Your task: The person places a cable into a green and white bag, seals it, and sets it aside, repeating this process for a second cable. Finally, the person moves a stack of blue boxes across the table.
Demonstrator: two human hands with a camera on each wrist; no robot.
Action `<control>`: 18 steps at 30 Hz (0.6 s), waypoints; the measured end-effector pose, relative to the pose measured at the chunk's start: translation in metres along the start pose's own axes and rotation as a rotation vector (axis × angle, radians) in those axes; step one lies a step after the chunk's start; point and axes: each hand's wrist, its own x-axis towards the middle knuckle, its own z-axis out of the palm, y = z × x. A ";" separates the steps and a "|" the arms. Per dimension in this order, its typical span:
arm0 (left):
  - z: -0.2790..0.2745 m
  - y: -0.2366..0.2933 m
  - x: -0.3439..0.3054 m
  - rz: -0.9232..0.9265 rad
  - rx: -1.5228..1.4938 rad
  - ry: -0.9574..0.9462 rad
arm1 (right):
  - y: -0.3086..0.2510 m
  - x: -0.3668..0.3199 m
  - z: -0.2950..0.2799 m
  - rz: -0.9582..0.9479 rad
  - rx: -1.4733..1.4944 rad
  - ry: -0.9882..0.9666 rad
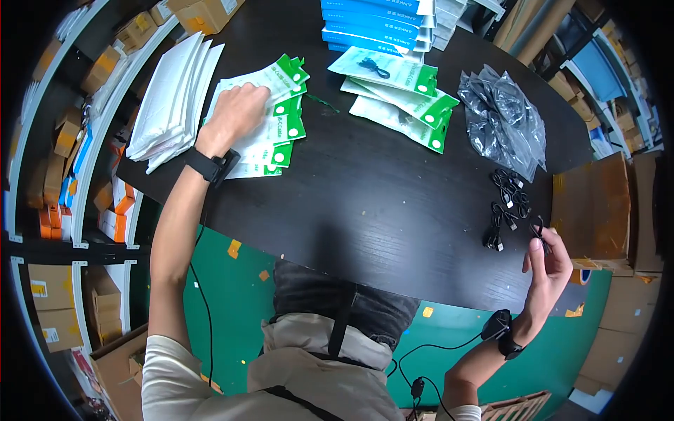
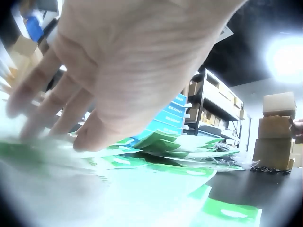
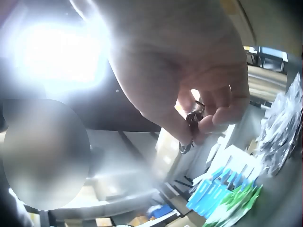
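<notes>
My left hand (image 1: 239, 112) rests on the top of a fanned stack of white-and-green cable bags (image 1: 288, 128) at the table's left side. In the left wrist view its fingers (image 2: 64, 106) reach down, loosely spread, with the tips at the bag surface. At the right front, my right hand (image 1: 549, 270) pinches a small coiled black cable (image 1: 538, 229) between thumb and fingers, raised near the table edge. The right wrist view shows the same cable (image 3: 193, 117) at the fingertips. Several black cables (image 1: 507, 196) lie bundled just beyond this hand.
White padded envelopes (image 1: 172, 102) are stacked at left. A second pile of cable bags (image 1: 400, 112) has a black cable (image 1: 373, 67) on top. Blue boxes (image 1: 372, 28) stand behind it. Grey plastic bags (image 1: 502, 116) lie at right, above a cardboard box (image 1: 591, 207).
</notes>
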 end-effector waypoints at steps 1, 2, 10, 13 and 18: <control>-0.006 0.004 -0.002 0.002 0.000 -0.002 | -0.005 0.004 0.005 -0.042 0.044 -0.018; -0.021 0.011 -0.005 -0.034 0.033 0.031 | -0.009 0.009 0.010 -0.038 0.044 -0.016; -0.108 0.134 -0.078 0.276 -0.109 0.239 | -0.014 0.066 0.057 0.048 0.303 -0.355; -0.093 0.170 -0.091 0.440 -0.179 0.094 | -0.001 0.087 0.078 0.122 0.343 -0.437; -0.081 0.185 -0.075 0.525 -0.313 0.059 | 0.026 0.095 0.093 0.211 0.358 -0.553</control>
